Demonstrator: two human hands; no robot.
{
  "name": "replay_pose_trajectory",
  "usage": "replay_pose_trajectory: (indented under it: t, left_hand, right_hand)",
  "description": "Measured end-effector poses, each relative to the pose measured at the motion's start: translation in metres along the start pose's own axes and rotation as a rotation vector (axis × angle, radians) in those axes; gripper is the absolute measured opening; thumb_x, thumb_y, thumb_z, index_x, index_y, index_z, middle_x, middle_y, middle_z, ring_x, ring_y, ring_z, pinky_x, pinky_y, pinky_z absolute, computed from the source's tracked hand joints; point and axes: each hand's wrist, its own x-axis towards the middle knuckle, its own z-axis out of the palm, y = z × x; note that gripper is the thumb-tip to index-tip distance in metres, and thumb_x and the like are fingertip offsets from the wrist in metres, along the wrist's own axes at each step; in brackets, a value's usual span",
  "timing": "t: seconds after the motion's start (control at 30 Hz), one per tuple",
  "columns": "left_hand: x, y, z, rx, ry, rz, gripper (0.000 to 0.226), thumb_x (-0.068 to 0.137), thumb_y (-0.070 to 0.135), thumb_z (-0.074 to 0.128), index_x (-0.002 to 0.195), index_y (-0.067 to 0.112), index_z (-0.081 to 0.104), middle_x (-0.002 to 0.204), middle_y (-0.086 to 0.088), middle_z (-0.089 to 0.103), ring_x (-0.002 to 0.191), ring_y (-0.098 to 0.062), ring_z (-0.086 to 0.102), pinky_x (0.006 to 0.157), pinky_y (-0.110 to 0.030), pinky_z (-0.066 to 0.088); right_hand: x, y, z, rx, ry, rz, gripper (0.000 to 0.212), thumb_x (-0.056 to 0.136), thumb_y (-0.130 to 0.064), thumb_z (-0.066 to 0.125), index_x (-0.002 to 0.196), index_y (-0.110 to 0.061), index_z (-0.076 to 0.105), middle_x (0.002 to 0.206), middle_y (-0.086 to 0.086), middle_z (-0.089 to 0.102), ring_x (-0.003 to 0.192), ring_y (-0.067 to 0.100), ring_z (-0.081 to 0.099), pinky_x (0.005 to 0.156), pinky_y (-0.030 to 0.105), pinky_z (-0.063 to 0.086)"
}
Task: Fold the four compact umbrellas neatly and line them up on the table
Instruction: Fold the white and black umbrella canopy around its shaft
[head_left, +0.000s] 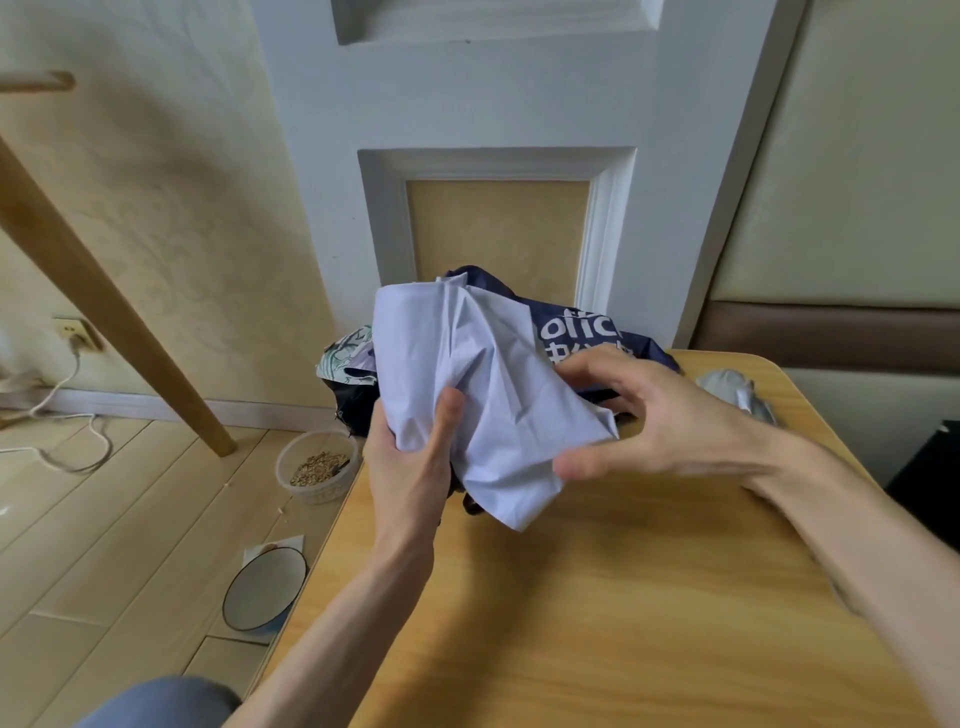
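While the left grip (410, 467) curls round the lower left of the lilac umbrella (467, 374), thumb pressed on its crumpled cloth, the right grip (660, 415) stands spread at 3 o'clock of it, thumb and fingers apart about the cloth's corner. Held above the bench (623, 597), it half hides a navy umbrella (576, 325) at 12 o'clock. A grey umbrella (737, 389) lies at 2 o'clock, a floral umbrella (340, 356) at 10.

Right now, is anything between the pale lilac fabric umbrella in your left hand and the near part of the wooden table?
Nothing visible does. The left hand holds the lilac umbrella over bare wooden table; the navy printed umbrella and grey umbrella lie at the far edge.
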Motion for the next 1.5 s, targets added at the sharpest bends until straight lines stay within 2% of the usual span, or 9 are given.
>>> replay_pose_trajectory:
  t: [0.17,0.3,0.43,0.57,0.77,0.93,1.03,1.3,1.5]
  left_hand:
    - [0.004,0.004,-0.002,-0.011,-0.019,0.108,0.055,0.079,0.056,0.087,0.122,0.036,0.06,0.111,0.014,0.075,0.094,-0.001,0.073,0.074,-0.019,0.059]
    - [0.003,0.003,-0.001,-0.076,-0.07,0.044,0.063,0.076,0.066,0.073,0.123,0.026,0.059,0.097,-0.004,0.066,0.061,-0.016,0.06,0.053,-0.028,0.051]
    - [0.012,-0.008,-0.004,-0.058,0.02,-0.025,0.066,0.085,0.071,0.072,0.125,0.019,0.065,0.098,-0.001,0.071,0.077,-0.022,0.065,0.061,-0.036,0.056]
    - [0.013,-0.013,-0.005,0.033,0.164,0.052,0.062,0.09,0.06,0.074,0.14,0.026,0.062,0.128,0.003,0.073,0.118,-0.018,0.069,0.104,-0.046,0.057]
    - [0.006,-0.007,0.001,0.07,0.198,0.139,0.049,0.097,0.045,0.072,0.14,0.024,0.061,0.123,0.006,0.073,0.111,-0.008,0.07,0.092,-0.025,0.06]
    - [0.009,-0.008,-0.002,0.02,0.294,0.123,0.058,0.095,0.052,0.072,0.145,0.029,0.054,0.127,0.011,0.07,0.111,-0.002,0.068,0.087,-0.015,0.057]
    - [0.013,-0.011,-0.003,-0.018,0.344,0.109,0.064,0.094,0.053,0.073,0.148,0.028,0.051,0.132,0.012,0.069,0.116,0.0,0.067,0.102,-0.027,0.056]
    - [0.016,-0.012,-0.007,-0.026,0.405,0.123,0.069,0.093,0.055,0.075,0.15,0.026,0.05,0.134,0.006,0.067,0.12,-0.01,0.066,0.107,-0.043,0.055]
    - [0.017,-0.009,-0.007,-0.046,0.416,0.173,0.065,0.096,0.048,0.073,0.15,0.022,0.05,0.134,0.006,0.068,0.118,-0.006,0.068,0.103,-0.033,0.057]
  right_hand:
    - [-0.003,0.016,0.007,0.12,0.215,-0.123,0.032,0.087,-0.012,0.083,0.115,-0.027,0.081,0.124,-0.008,0.065,0.121,0.014,0.066,0.105,0.039,0.056]
    - [0.004,0.023,0.0,0.088,0.472,-0.152,0.051,0.095,0.012,0.065,0.101,-0.036,0.08,0.108,-0.004,0.07,0.101,0.01,0.071,0.09,0.019,0.055]
    - [0.004,0.029,-0.009,0.142,0.501,-0.102,0.045,0.099,0.014,0.058,0.099,-0.026,0.078,0.091,-0.007,0.08,0.085,0.004,0.076,0.079,0.014,0.054]
    - [-0.002,0.035,-0.015,0.254,0.33,0.003,0.015,0.096,-0.019,0.068,0.104,-0.015,0.079,0.097,-0.001,0.081,0.089,0.008,0.074,0.08,0.023,0.058]
    - [-0.004,0.022,-0.02,0.523,0.09,0.145,0.041,0.103,-0.036,0.056,0.134,-0.011,0.065,0.128,0.005,0.073,0.118,0.02,0.069,0.097,0.037,0.057]
    - [0.002,0.013,0.008,0.1,0.145,0.161,0.137,0.048,-0.072,0.096,0.152,-0.068,0.007,0.151,-0.018,0.036,0.132,0.007,0.058,0.114,0.046,0.047]
    - [0.005,0.008,0.036,-0.032,0.279,0.127,0.146,0.054,-0.056,0.1,0.155,-0.062,-0.005,0.151,-0.014,0.024,0.124,-0.003,0.055,0.107,0.035,0.049]
    - [0.02,0.013,0.066,-0.147,0.891,0.129,0.033,0.091,-0.019,0.08,0.116,-0.028,0.06,0.088,-0.017,0.067,0.067,0.003,0.065,0.061,0.03,0.055]
    - [0.02,0.019,0.058,-0.112,1.125,0.085,0.029,0.088,-0.005,0.071,0.112,-0.018,0.06,0.088,-0.009,0.071,0.075,0.005,0.065,0.062,0.031,0.049]
